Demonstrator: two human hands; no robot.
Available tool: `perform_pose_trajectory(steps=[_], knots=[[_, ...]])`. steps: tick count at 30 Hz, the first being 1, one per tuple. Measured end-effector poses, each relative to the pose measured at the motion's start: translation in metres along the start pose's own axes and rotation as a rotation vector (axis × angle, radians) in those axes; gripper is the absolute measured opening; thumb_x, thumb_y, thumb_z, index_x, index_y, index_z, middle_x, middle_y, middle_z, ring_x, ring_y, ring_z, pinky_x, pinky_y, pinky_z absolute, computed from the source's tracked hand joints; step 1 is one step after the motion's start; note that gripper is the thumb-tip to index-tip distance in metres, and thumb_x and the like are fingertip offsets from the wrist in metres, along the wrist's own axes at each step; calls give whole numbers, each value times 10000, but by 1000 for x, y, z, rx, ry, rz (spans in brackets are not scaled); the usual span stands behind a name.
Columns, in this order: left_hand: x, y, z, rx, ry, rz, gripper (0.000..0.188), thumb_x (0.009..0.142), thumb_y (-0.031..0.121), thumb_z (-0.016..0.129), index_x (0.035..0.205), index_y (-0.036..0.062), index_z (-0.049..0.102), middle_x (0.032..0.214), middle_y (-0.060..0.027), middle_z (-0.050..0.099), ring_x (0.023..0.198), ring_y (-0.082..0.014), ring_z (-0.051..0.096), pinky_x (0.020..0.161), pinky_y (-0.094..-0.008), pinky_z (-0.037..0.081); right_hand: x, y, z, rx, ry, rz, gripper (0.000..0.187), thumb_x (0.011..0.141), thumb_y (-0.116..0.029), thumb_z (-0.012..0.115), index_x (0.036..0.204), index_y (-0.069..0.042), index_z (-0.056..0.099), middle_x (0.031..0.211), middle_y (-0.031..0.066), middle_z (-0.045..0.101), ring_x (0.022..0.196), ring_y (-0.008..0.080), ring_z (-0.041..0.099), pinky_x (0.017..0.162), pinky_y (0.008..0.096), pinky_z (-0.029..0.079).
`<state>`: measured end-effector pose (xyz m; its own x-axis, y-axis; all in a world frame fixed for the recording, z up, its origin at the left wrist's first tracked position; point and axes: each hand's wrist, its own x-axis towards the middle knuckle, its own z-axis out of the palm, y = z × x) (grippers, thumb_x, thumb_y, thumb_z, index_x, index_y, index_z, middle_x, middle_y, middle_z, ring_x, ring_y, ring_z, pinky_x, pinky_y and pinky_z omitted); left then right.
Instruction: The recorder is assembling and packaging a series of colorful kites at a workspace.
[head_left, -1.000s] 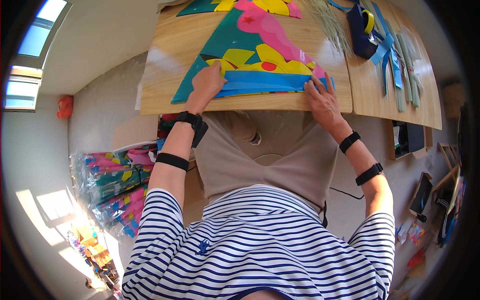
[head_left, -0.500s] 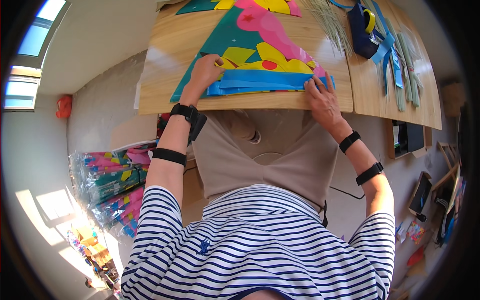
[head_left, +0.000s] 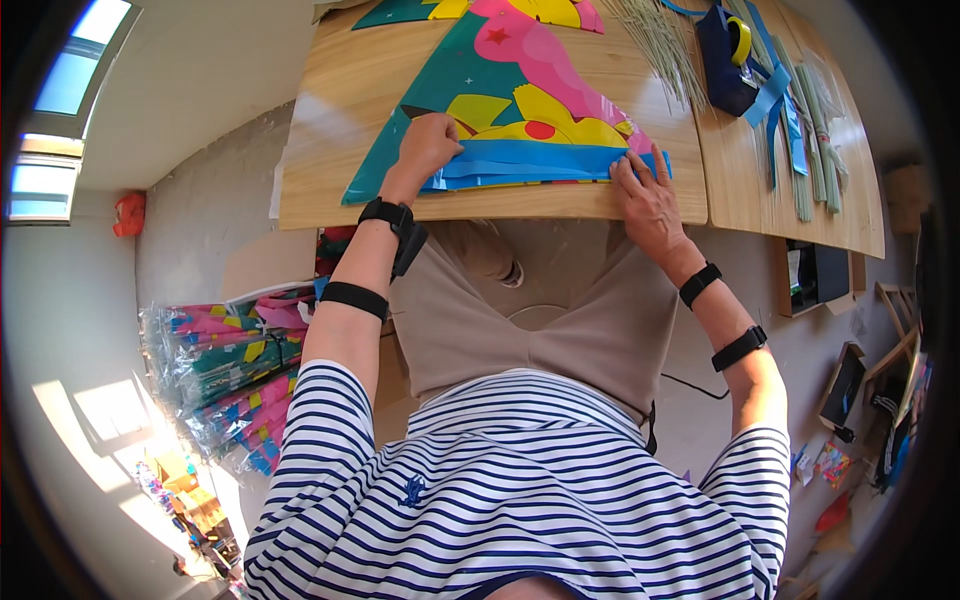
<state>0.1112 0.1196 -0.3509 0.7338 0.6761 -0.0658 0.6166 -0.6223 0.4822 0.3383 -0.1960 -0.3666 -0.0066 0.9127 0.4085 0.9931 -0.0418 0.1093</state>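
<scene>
A large triangular, kite-like sheet (head_left: 450, 80), printed teal, pink and yellow, lies on the wooden table with its wide edge toward me. Along that edge runs a blue strip (head_left: 540, 165), with several loose-looking layers at its left part. My left hand (head_left: 428, 152) is closed at the strip's left end, its fingers curled down against the sheet; what they pinch, if anything, is hidden. At the opposite end, my right hand (head_left: 645, 195) rests with fingers stretched out and apart, the fingertips touching the strip near the sheet's right corner.
A dark blue tape dispenser (head_left: 725, 65) with a yellow core stands at the back right, beside blue strips (head_left: 770, 100) and bundled thin rods (head_left: 818, 140). Loose rods (head_left: 655, 45) lie behind the sheet. Plastic-wrapped colourful bundles (head_left: 230, 350) are below the table, left.
My left hand has shifted a little to the right and curled down over the strip's left end. The right hand stays nearly where it was.
</scene>
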Motion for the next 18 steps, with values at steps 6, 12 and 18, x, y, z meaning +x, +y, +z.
perform_pose_trajectory(steps=[6, 12, 18], knots=[[-5, 2, -2, -13, 87, 29, 288, 671, 89, 880, 897, 30, 712, 911, -155, 707, 834, -315, 689, 720, -418, 534, -3, 2, 3, -12, -65, 14, 459, 845, -20, 582, 1293, 72, 625, 1287, 156, 581, 1336, 333, 529, 1249, 587, 233], [-5, -6, 2, -11, 46, 52, 273, 664, 99, 882, 870, 42, 712, 916, -171, 707, 897, -377, 683, 752, -472, 531, -2, 2, 2, -1, -47, 11, 465, 835, -14, 583, 1289, 78, 625, 1282, 160, 586, 1329, 334, 534, 1247, 577, 248], [-5, -3, -7, -65, 30, 89, 205, 687, 62, 834, 832, 18, 695, 812, -156, 700, 795, -326, 692, 694, -427, 537, -1, 1, 3, -12, 5, -2, 413, 829, -8, 598, 1229, 80, 655, 1224, 164, 592, 1300, 354, 557, 1250, 565, 263]])
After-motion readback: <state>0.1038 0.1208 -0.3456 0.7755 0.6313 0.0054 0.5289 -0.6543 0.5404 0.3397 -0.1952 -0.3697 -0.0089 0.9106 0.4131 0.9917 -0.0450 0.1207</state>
